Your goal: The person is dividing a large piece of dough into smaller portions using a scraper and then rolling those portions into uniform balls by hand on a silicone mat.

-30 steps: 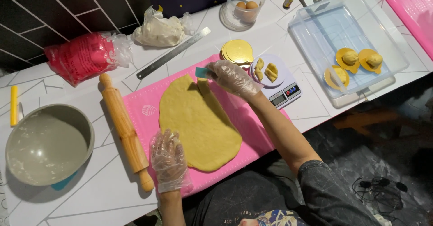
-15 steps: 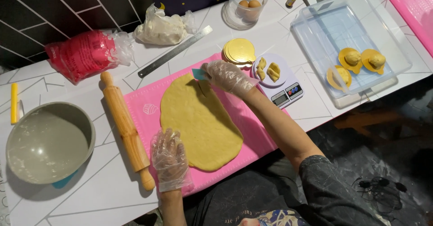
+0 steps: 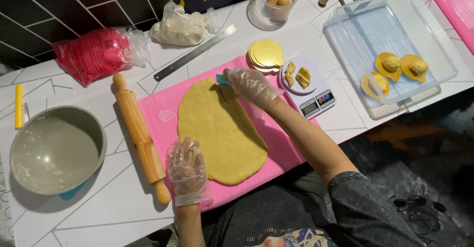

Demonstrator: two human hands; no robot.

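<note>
Item: dough [image 3: 220,131], flat on pink mat [image 3: 158,110]. My right hand [image 3: 249,85] clenched a teal cutter [image 3: 221,79] at its far edge; left hand [image 3: 186,170] lay open, pinning mat. Best cut straight, pressing firmly

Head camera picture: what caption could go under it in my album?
Gloved right hand cuts rolled dough; left hand rests on pink mat.
</note>
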